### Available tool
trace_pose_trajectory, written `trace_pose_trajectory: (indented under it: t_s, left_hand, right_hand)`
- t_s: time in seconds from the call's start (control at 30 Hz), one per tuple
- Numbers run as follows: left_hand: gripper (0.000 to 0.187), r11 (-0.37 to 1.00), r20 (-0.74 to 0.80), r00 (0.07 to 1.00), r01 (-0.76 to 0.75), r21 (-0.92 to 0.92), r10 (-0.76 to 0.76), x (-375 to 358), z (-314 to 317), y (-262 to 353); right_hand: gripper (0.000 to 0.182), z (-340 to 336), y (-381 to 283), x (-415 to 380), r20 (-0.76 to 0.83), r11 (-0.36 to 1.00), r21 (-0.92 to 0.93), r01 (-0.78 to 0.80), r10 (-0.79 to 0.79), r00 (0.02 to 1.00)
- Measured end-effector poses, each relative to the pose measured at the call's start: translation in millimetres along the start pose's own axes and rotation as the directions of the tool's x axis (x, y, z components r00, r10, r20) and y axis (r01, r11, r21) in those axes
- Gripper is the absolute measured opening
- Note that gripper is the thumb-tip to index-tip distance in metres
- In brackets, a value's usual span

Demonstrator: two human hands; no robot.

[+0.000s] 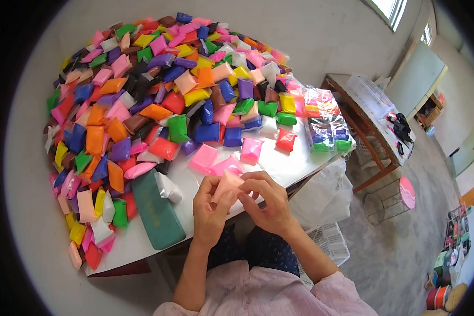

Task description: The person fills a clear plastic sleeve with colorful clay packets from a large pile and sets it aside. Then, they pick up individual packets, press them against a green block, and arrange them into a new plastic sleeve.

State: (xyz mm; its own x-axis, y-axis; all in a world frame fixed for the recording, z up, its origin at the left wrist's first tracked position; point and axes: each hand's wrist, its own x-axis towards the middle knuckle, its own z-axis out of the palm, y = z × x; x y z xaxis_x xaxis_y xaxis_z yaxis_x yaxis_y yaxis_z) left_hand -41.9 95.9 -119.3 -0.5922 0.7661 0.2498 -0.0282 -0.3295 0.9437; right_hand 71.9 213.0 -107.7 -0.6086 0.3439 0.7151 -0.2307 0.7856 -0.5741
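Observation:
Close to the table's front edge, a small peach-coloured packet [228, 185] in clear film is held up between my two hands. My left hand [209, 213] grips its left and lower side, thumb in front. At its right edge, the bent fingers of my right hand [269, 204] pinch the packet. Just beyond lie pink packets [203, 158], one partly hidden behind the held packet. A single pink packet [252, 150] and a red packet [286, 139] rest farther right. Left of my hands is a flat green case [155, 210] with a white packet [168, 188] against it.
A large heap of colourful packets [142, 111] covers the table's left and back. Clear bags of sorted packets [321, 126] lie at its right end. A white plastic bag [324, 195] hangs beside the table, above a white basket [326, 245]. A stool [387, 200] stands right.

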Motion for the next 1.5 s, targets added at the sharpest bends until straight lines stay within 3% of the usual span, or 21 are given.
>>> trace_pose_trajectory:
  t_s: [0.3, 0.7, 0.8, 0.9, 1.0, 1.5]
  left_hand:
    - [0.026, 1.0, 0.015, 1.0, 0.024, 0.014, -0.025, -2, 2, 1]
    - [0.024, 1.0, 0.029, 0.999, 0.03, -0.009, -0.03, -2, 1, 1]
    - [0.024, 0.998, 0.035, 0.999, 0.021, -0.066, -0.019, -3, 2, 1]
    - [0.022, 0.998, 0.037, 0.999, 0.024, -0.056, -0.022, -2, -1, -2]
    - [0.02, 0.996, 0.007, 1.0, -0.022, -0.081, 0.022, -2, 1, -6]
    - [0.013, 0.996, -0.051, 0.997, -0.063, -0.067, 0.06, -2, 5, -9]
  right_hand:
    - [0.028, -7, 0, 3, 0.129, 0.999, -0.025, -0.043, 0.046, 0.991]
    - [0.031, -2, 4, -2, 0.076, 0.998, 0.054, -0.01, 0.006, 0.997]
    - [0.031, -2, 4, -5, 0.059, 0.992, 0.115, -0.053, 0.046, 0.997]
    - [0.025, 7, 2, -12, -0.059, 0.894, 0.366, -0.258, 0.299, 0.953]
    - [0.022, 4, 2, -13, 0.087, 0.84, 0.323, -0.436, 0.432, 0.898]
    - [0.018, 11, -1, -12, 0.076, 0.807, 0.359, -0.469, 0.476, 0.876]
